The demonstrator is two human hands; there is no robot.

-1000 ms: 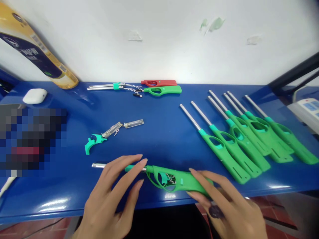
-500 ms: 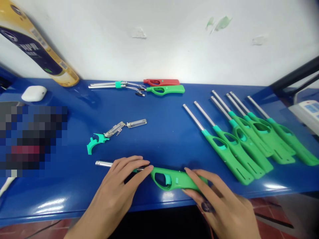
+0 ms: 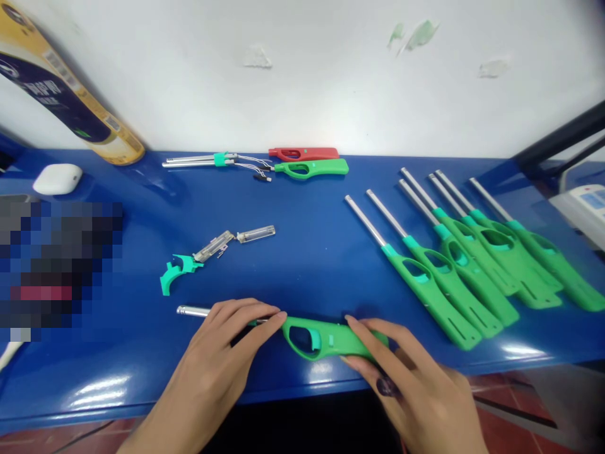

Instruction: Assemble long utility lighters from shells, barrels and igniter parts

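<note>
A green gas lighter [image 3: 331,340] lies lengthwise near the table's front edge, its metal tube [image 3: 193,311] pointing left. My left hand [image 3: 227,353] is closed around the front part, where tube and handle meet, and its fingers hide most of that spot. Thumb and fingers of my right hand [image 3: 406,372] pinch the rear of the handle. A teal trigger shows inside the handle's opening. Beyond my left hand lie a loose teal trigger [image 3: 177,270] and two clear fuel tanks, one [image 3: 213,246] beside it and another [image 3: 256,234] farther right.
Several green gas lighters [image 3: 435,296] lie slanted on the right. Along the wall are metal tubes with wires [image 3: 198,161], a red handle [image 3: 305,154] and a green handle [image 3: 316,168]. A yellow can [image 3: 94,120], a white case [image 3: 57,179] and a blurred-out object stand left.
The whole view has shifted very slightly. Both hands keep their hold on the gas lighter, with no clear movement of its parts.
</note>
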